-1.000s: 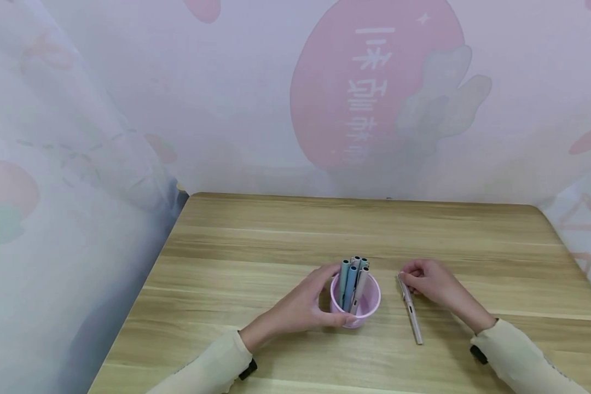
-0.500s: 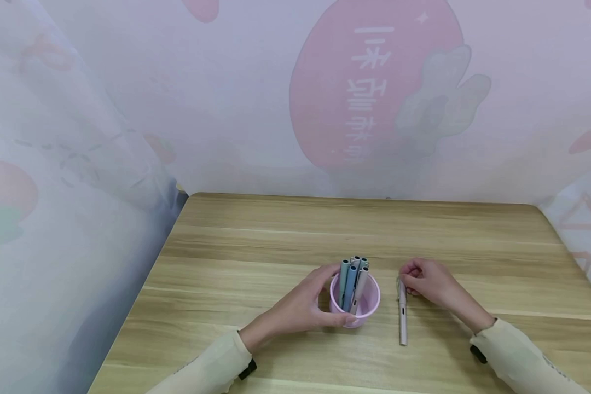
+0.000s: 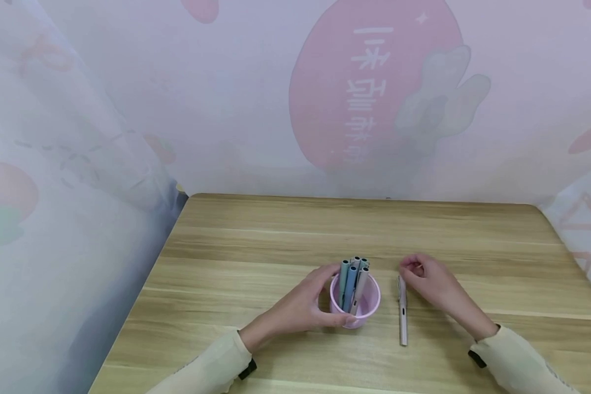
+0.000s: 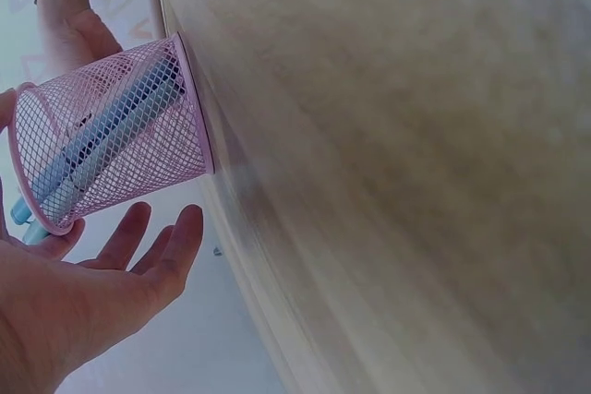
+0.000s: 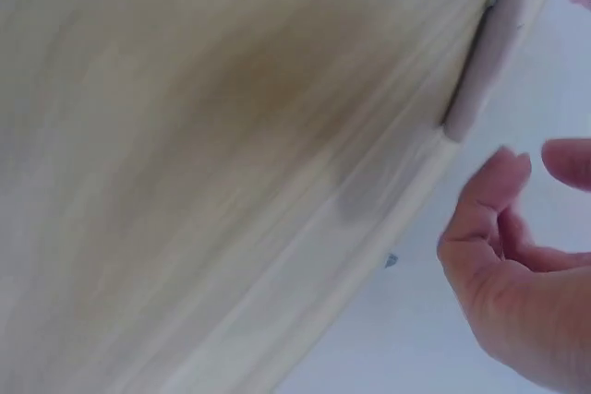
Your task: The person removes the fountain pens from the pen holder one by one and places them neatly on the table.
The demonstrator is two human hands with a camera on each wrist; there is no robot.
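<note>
Nearest the viewer, two cream sleeves come in from the bottom edge onto the table (image 3: 256, 241). The left hand (image 3: 300, 306) cups the pink mesh cup (image 3: 355, 303): in the head view its thumb lies along the near side and its fingers curve round the left and far side; in the left wrist view the fingers (image 4: 152, 251) look only loosely bent beside the mesh, so the hold is light and whether every finger touches cannot be told. The cup stands upright near the middle of the table, and several pens (image 3: 352, 276), blue, green and grey, stand in it, leaning together with their ends above the rim. Just right of the cup, apart from it, a pale pen (image 3: 402, 309) lies flat on the wood, pointing roughly away from the viewer. The right hand (image 3: 430, 279) is beside the pen's far end and a little to its right, fingers relaxed and slightly curled, holding nothing; the right wrist view shows a gap between the fingertips (image 5: 503, 177) and the pen (image 5: 489, 43), so it is not gripped. Beyond the hands the table runs bare to a pale curtain (image 3: 226, 93) printed with a large pink shape (image 3: 374, 82) bearing white characters.
</note>
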